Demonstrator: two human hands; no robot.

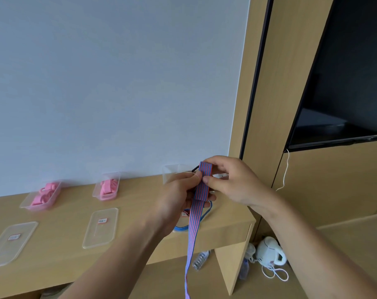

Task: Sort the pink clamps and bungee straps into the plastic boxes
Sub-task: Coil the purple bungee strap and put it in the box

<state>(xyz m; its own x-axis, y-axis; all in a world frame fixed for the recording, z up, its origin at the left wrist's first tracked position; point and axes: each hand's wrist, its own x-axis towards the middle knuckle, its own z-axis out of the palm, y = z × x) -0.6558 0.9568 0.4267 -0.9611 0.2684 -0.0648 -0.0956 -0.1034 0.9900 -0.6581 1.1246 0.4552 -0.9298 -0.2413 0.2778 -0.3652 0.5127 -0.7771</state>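
Your left hand (179,197) grips the folded bungee strap (201,184) from behind | your right hand (230,180) pinches its top | loose tail hangs below the table (60,229) edge.

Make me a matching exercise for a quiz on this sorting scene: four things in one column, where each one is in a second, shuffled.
Things:
1. striped strap
2. pink clamps
3. flat lid
4. white kettle

Places:
A. on the floor beside the desk
B. held in both hands
C. in the far-left box on the desk
D. lying on the desk in front of the middle box

Pairs: 1-B, 2-C, 3-D, 4-A
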